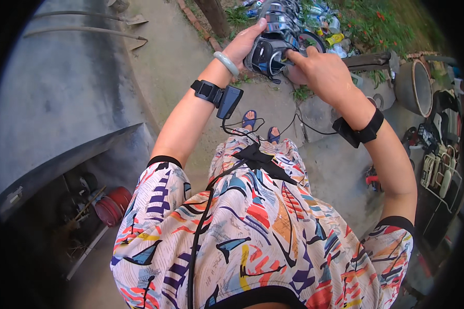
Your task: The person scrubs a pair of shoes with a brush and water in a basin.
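Note:
High in the view, out in front of me, is a black and silver ribbed thing (pixel 276 33) with a shiny, segmented top and some blue at its lower opening. It resembles a helmet, but I cannot tell its kind for sure. My left hand (pixel 246 45) grips its left side, thumb on top and the other fingers hidden behind it. At its right lower edge is my right hand (pixel 322 69), with the index finger reaching to the opening and the other fingers bent. A small dark piece (pixel 275 81) sticks out below the opening.
Bottles and other litter (pixel 330 26) lie beyond, beside green plants (pixel 376 20). A large round basin (pixel 415 87) leans at the right, near piled chairs (pixel 441 172). On the left stands a grey slab (pixel 62 103) with red buckets (pixel 112 206) beneath. Cables run between my wrist straps.

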Demonstrator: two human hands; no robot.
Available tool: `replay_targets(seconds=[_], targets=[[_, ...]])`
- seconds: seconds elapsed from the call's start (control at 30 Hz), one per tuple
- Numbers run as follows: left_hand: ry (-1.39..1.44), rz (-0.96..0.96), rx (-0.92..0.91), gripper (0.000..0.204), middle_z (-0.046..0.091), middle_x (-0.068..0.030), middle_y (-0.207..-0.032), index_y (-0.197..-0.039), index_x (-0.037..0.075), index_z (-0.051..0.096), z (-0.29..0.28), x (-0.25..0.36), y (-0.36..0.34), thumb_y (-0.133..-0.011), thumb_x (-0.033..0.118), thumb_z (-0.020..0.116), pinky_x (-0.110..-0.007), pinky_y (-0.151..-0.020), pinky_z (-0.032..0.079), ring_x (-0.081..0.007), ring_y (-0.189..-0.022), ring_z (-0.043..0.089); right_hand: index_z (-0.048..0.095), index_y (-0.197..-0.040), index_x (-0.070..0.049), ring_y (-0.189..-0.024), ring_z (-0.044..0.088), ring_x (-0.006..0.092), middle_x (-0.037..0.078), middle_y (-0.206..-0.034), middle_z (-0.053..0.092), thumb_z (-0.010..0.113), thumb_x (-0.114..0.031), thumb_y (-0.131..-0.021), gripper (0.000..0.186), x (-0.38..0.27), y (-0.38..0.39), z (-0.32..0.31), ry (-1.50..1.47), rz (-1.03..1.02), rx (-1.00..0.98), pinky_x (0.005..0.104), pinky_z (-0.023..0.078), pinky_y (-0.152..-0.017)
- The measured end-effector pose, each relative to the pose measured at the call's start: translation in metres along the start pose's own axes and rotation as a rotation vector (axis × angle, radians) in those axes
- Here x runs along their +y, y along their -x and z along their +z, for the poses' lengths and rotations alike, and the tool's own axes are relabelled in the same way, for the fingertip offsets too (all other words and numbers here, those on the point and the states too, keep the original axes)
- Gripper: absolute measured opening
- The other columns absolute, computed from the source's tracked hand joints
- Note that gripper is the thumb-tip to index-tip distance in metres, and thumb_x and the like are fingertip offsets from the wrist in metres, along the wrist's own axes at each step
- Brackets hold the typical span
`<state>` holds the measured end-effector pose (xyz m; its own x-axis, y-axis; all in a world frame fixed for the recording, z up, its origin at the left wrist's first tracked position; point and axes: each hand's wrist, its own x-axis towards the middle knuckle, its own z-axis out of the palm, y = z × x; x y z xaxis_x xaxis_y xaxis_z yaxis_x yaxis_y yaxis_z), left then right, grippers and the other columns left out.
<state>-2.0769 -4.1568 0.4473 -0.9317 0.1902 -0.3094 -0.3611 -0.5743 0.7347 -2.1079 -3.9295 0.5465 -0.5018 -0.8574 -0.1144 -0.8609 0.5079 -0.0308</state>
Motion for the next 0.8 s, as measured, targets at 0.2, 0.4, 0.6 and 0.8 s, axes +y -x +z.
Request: replay_targets(seconds=[0.2,0.4,0.6,0.8], targets=[[-0.164,0.301,0.140,0.049,0.065,-0.0049,-0.115,-0.128,0.002,0.055,0.007,-0.014,0.002,-0.096,0.038,0.066,-0.029,-0.087,0.055,-0.0128,-0.097,0.065,0.060,-0.128,-0.017,-0.049,0.049,0.0109,0.005,-0.067,0.056,0.059,-0.034,-0.099,0.034,0.001,-0.003,0.041,-1.265,0.108,-0.069,0.0300,0.037,-0.041],[0.024,0.369,0.141,0.050,0.064,-0.0050,-0.115,-0.127,0.002,0.057,0.003,-0.016,0.007,-0.096,0.041,0.063,-0.031,-0.091,0.052,-0.0137,-0.101,0.062,0.059,-0.134,-0.021,-0.044,0.032,0.0018,-0.003,-0.069,0.052,0.058,-0.032,-0.101,0.035,-0.004,-0.005,0.036,-1.849,0.476,-0.309,0.0192,0.022,-0.037],[-0.114,0.336,0.276,0.048,0.066,-0.0065,-0.111,-0.124,0.002,0.058,0.001,-0.032,-0.003,-0.098,0.042,0.061,-0.030,-0.086,0.054,-0.0137,-0.098,0.064,0.058,-0.137,-0.022,-0.060,0.062,0.0226,0.008,-0.076,0.056,0.067,-0.023,-0.091,0.046,-0.005,0.000,0.059,-0.466,0.026,0.119,0.0398,0.051,-0.053],[0.228,0.257,0.273,0.056,0.067,-0.0102,-0.116,-0.129,0.003,0.055,0.007,-0.028,-0.009,-0.100,0.050,0.053,-0.034,-0.089,0.057,-0.0192,-0.101,0.069,0.052,-0.141,-0.027,-0.075,0.066,0.0349,0.014,-0.092,0.060,0.065,-0.021,-0.091,0.052,-0.024,-0.007,0.034,-0.168,0.283,0.141,0.0460,0.054,-0.064]])
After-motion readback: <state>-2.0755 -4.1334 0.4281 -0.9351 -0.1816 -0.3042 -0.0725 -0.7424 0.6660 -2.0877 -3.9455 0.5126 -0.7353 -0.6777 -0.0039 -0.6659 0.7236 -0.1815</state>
